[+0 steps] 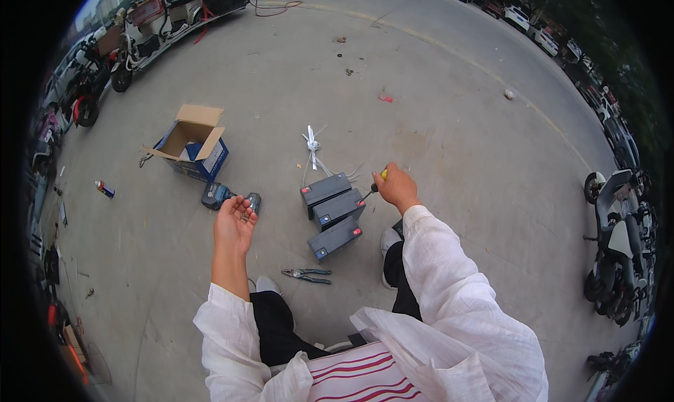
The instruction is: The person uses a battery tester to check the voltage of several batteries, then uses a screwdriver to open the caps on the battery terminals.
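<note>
My right hand [398, 187] grips a screwdriver [375, 188] with a yellow and black handle. Its tip meets the red terminal end of the middle of three dark grey batteries [339, 209]. Behind that one stands another battery [327, 192], and the third battery [335, 239] sits nearest me; each has a red and a blue terminal. My left hand [237, 224] is palm up with half-curled fingers, in front of a blue cordless power tool [217, 196]. Small bits may lie in its fingers, too small to tell. Combination pliers [307, 275] lie on the concrete between my shoes.
An open blue cardboard box [197, 157] stands at the left, with a spray can [105, 189] farther left. White plastic strapping [313, 147] lies beyond the batteries. Parked scooters [616, 239] line the right; a loaded cargo vehicle [174, 23] stands at upper left.
</note>
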### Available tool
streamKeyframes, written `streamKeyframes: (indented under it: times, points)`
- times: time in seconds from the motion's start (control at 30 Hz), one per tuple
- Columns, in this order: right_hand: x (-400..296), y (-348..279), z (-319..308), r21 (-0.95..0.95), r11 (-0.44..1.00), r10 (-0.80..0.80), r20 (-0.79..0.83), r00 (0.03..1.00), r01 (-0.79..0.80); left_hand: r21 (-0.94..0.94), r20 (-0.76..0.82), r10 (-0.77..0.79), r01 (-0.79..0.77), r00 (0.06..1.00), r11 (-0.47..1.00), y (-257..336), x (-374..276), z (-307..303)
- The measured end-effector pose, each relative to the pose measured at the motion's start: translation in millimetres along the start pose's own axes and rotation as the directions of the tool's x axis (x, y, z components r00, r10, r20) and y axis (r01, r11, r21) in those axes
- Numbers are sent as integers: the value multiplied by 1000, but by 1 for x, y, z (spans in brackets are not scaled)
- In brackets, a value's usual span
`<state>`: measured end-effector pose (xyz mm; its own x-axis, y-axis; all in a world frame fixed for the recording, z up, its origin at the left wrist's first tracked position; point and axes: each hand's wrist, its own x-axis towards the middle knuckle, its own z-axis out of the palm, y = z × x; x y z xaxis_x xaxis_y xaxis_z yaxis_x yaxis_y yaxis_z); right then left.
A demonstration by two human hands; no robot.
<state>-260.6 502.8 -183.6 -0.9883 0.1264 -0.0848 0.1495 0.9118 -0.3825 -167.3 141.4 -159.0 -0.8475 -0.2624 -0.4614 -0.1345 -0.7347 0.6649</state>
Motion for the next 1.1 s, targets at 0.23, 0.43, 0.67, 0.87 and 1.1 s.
streamKeyframes:
  times: [0.23, 0.43, 0.67, 0.87, 1.1]
  points:
    - [8, 15, 17, -13, 978, -206, -143, 968, 207, -20, 22, -1, 1, 1000, 1000, 1, -1, 2]
    - [-2, -1, 4, 57, 997, -45, -50, 998, 47, -18, -4, 6, -6, 1000, 1000, 1, -4, 0]
    - [0, 2, 3, -16, 997, -81, -59, 995, 80, -11, 15, -4, 4, 1000, 1000, -1, 0, 1]
    - [-4, -2, -2, 9, 1000, -10, -31, 999, 11, -7, 7, 3, -3, 1000, 1000, 0, -2, 1]
    - [3, 7, 5, -20, 997, -74, -59, 995, 73, -13, 10, -2, 2, 1000, 1000, -1, 0, 2]
